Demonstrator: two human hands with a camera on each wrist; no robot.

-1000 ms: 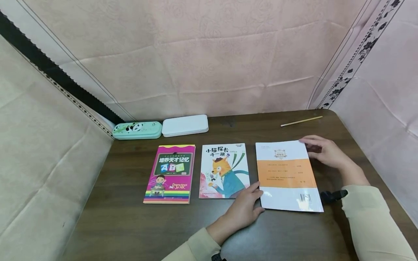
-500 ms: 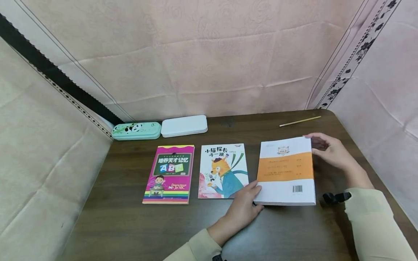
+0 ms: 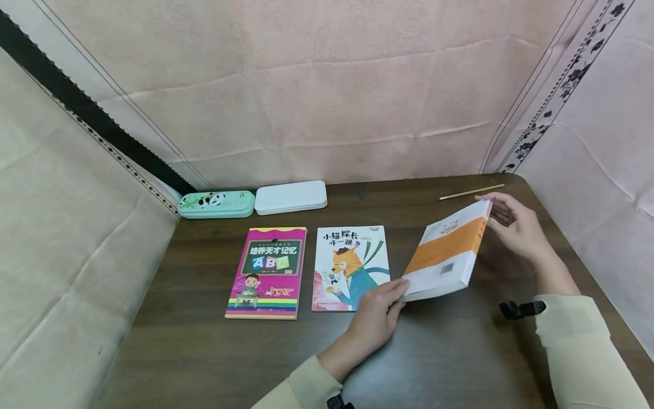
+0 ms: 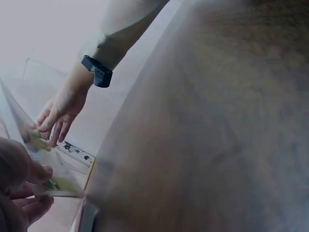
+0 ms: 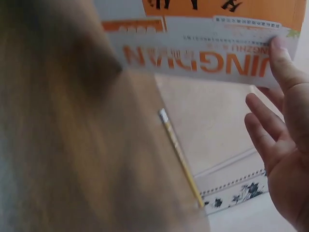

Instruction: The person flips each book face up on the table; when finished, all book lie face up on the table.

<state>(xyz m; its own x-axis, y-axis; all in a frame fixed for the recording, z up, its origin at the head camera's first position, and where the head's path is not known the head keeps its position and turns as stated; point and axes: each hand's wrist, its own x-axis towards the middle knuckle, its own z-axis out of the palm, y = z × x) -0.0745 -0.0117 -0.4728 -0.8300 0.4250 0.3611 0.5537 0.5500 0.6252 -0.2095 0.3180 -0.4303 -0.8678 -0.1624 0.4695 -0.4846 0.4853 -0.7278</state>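
A white book with an orange band (image 3: 444, 250) is tilted above the table, its right side raised and its barcode side facing up. My left hand (image 3: 375, 315) pinches it at the lower left corner. At the raised upper right corner my right hand (image 3: 518, 230) grips it. In the right wrist view, the thumb of that hand (image 5: 289, 145) lies on the book's other cover (image 5: 193, 58), which bears large orange letters. The left wrist view has my left hand (image 4: 21, 188) at the book's edge, with the right hand (image 4: 65, 108) beyond.
A cat picture book (image 3: 349, 270) lies left of the held book, close to my left hand. Farther left is a pink book (image 3: 265, 272). Along the back of the table (image 3: 204, 352) are a green panda case (image 3: 217, 204), a white case (image 3: 291, 197) and a pencil (image 3: 472, 192).
The white-and-orange book has gone from lying nearly flat to a tilt, its right side lifted. My right hand has risen and moved slightly back with it; the left stays at the lower left corner.
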